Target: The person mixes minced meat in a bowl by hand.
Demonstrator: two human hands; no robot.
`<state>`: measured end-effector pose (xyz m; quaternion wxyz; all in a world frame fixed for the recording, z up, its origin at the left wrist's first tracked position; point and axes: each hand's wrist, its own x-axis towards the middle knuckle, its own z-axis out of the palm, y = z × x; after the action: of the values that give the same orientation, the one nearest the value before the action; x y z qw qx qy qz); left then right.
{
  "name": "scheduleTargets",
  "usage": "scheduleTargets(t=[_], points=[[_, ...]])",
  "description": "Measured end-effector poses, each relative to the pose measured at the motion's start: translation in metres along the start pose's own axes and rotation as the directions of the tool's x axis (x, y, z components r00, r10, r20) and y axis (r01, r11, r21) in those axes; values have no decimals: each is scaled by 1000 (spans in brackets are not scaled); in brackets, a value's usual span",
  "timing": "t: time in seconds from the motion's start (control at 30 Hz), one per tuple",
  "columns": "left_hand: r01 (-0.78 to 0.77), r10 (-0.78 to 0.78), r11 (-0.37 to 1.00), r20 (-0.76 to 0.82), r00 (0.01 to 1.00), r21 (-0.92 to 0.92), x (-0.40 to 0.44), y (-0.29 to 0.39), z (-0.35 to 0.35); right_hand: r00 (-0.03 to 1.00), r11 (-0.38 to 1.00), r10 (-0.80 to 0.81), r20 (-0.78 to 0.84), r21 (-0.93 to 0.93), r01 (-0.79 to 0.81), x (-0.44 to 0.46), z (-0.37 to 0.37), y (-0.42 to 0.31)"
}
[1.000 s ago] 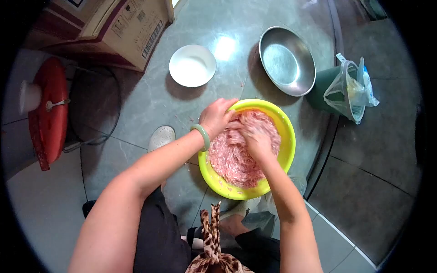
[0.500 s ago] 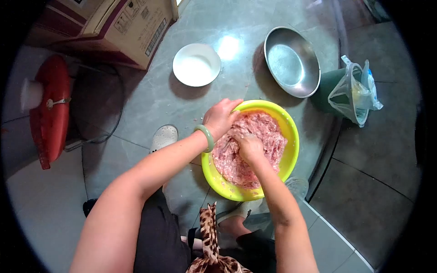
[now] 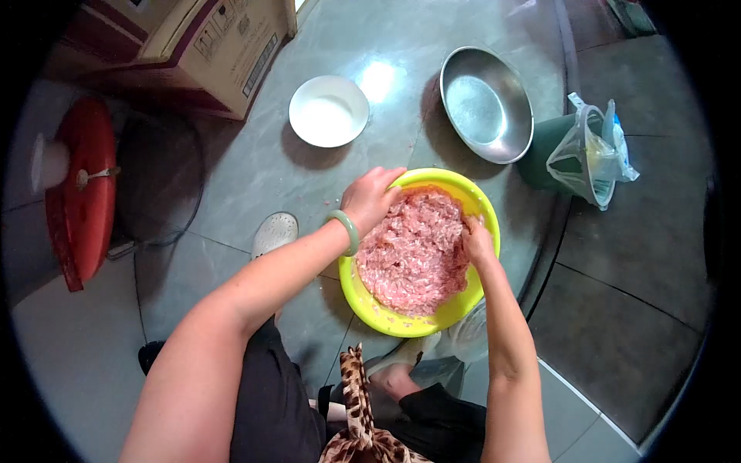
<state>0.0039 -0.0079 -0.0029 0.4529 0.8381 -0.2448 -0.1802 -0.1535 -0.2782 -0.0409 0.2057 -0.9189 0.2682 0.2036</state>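
A yellow-green basin full of pink minced meat sits between my feet on the floor. My left hand, with a pale green bangle at the wrist, grips the basin's upper left rim, its thumb over the inside edge. At the right side of the basin, my right hand is in the meat, near the inner wall. Its fingers are curled against the edge of the meat, and their tips are partly hidden.
Beyond the basin are a white bowl and an oval steel basin. A green bin with a plastic liner stands at the right. Cardboard boxes and a red stool-like object are on the left.
My right hand has moved from the middle of the meat to the right side of the basin. The left hand keeps its hold on the rim.
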Motion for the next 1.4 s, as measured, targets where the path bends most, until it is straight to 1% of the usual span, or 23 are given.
scheduleTargets(t=[0.03, 0.1, 0.13, 0.17, 0.2, 0.27, 0.33, 0.37, 0.43, 0.57, 0.63, 0.7, 0.77, 0.83, 0.87, 0.93, 0.97, 1.03, 1.07, 1.13, 1.3, 1.37, 1.4], points=[[-15, 15, 1000, -6, 1000, 5, 0, 0, 0, 994, 1000, -26, -110, -15, 25, 2, 32, 26], [-3, 3, 1000, -12, 1000, -2, -1, 2, 0, 953, 954, 288, 97, 62, -294, -15, 47, 28], [-1, 1, 1000, -19, 1000, -13, -1, 2, 1, 951, 953, 289, 107, 63, -296, -22, 66, 42], [7, -8, 1000, -10, 1000, -11, -1, 0, 3, 891, 805, 375, 257, 386, -451, -30, 93, 61], [-27, 26, 1000, -41, 999, -13, -1, -3, 6, 800, 523, 449, 399, 608, -597, -38, 119, 80], [-52, 50, 998, -79, 996, -22, -1, -4, 7, 659, 47, 368, 656, 695, -717, -93, 48, -44], [-29, 28, 1000, -70, 997, -10, -1, -3, 9, 666, -290, 70, 743, 654, -698, -102, 80, -44], [-11, 11, 1000, -57, 998, 0, 0, -4, 9, 712, -269, 109, 694, 710, -651, -112, 82, -59], [-16, 13, 999, -71, 997, -35, 1, -2, 5, 805, -460, 68, 590, 734, -499, -122, 95, -74], [-6, 4, 1000, -52, 999, -31, -1, -5, 7, 795, -628, -160, 585, 561, -539, -107, 71, -79], [-30, 29, 999, -59, 998, -16, 0, -5, 7, 817, -618, -89, 570, 612, -494, -94, 2, -120], [-10, 10, 1000, -32, 999, -16, 0, -5, 5, 869, -399, 53, 492, 808, -433, -74, -4, -90], [-16, 16, 1000, -28, 999, -7, 1, -4, 4, 843, -365, -88, 531, 770, -523, -68, -30, -79], [-20, 20, 1000, -35, 999, 9, 1, -2, 3, 791, -201, 79, 606, 787, -583, -79, -62, -99], [-30, 30, 1000, -42, 999, -2, 1, -1, 3, 792, -203, 84, 604, 789, -580, -82, -63, -94], [-23, 23, 1000, -34, 999, -7, 1, 1, 2, 875, 496, 207, 438, 724, -480, -86, -68, -74], [-13, 12, 1000, -27, 1000, -8, 0, 0, 2, 874, 495, 207, 440, 724, -481, -74, -55, -42], [-30, 30, 1000, -28, 999, -3, 0, -2, 2, 992, 913, 46, 117, 398, -89, -39, -13, 33], [-45, 45, 999, -34, 998, -2, 1, -2, 3, 992, 912, 51, 118, 399, -94, -27, -9, 33], [-34, 34, 999, -17, 999, 9, 2, 0, 2, 946, 931, -252, -204, 217, 294, -7, 2, 27], [-83, 84, 996, -57, 995, 7, 3, -4, 1, 994, 985, 4, -107, 171, 14, -26, 62, 31], [-30, 30, 1000, -27, 999, 6, 2, 0, 0, 990, 987, 94, 105, 123, -106, -45, 94, 64], [-34, 34, 999, -21, 999, -1, 2, 0, 3, 991, 983, 41, 131, 174, -64, -61, 107, 68]])
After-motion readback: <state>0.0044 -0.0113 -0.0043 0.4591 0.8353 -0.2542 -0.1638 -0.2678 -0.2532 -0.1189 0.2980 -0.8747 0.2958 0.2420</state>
